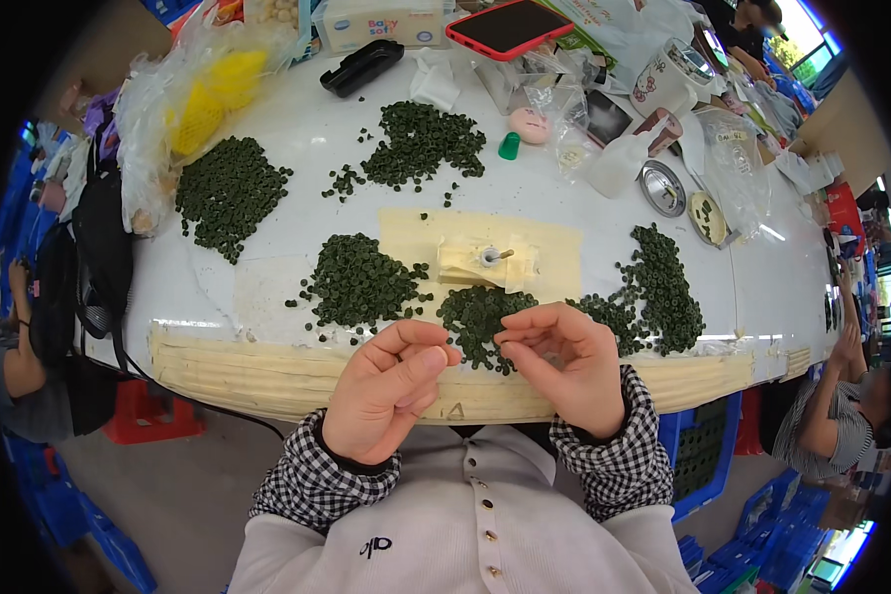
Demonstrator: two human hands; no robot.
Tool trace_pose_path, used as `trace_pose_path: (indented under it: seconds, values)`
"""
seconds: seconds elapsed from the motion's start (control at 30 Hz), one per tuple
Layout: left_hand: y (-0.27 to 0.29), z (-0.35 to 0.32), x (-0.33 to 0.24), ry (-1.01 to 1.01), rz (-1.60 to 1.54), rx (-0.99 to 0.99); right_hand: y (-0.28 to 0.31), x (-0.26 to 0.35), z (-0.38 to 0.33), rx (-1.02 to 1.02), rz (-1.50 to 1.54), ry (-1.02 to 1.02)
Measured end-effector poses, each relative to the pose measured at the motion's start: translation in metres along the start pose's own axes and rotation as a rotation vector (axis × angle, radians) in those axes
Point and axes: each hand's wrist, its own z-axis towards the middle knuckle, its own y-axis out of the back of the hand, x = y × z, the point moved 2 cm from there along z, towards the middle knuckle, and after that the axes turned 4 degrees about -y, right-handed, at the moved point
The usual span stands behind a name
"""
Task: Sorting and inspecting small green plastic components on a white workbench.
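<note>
Heaps of small dark-green rings [356, 282] spread across a white surface [297, 148], with a red phone [510, 25], a black case [361, 67], plastic bags and a yellow item [213, 99] crowding its far edge. A taped block with a metal pin [492, 259] stands at the near middle. At the near edge, the left hand [386, 386] and right hand [564, 361] pinch fingertips together just above one green heap [480, 317]; whatever they pinch is too small to tell.

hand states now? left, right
Left hand: curled, fingers pinched shut; anything held cannot be told.
Right hand: fingertips pinched above the small dark green ring-shaped pieces; held item cannot be told.
</note>
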Motion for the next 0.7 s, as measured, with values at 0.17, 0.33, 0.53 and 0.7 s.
trace_pose_path:
  seconds: [0.17,0.33,0.53,0.7]
  values:
    - [-0.004,0.005,0.007,0.030,-0.041,0.028,0.001,-0.004,-0.002,0.050,0.227,-0.087]
    - [-0.008,0.006,0.009,0.048,-0.020,0.011,0.006,-0.008,-0.001,0.140,0.220,-0.010]
    - [-0.008,0.010,0.009,0.026,-0.076,0.029,0.001,0.005,0.000,0.108,0.202,0.026]
    - [-0.011,0.022,0.002,-0.018,-0.084,0.137,-0.001,0.035,0.008,0.004,0.014,0.180]
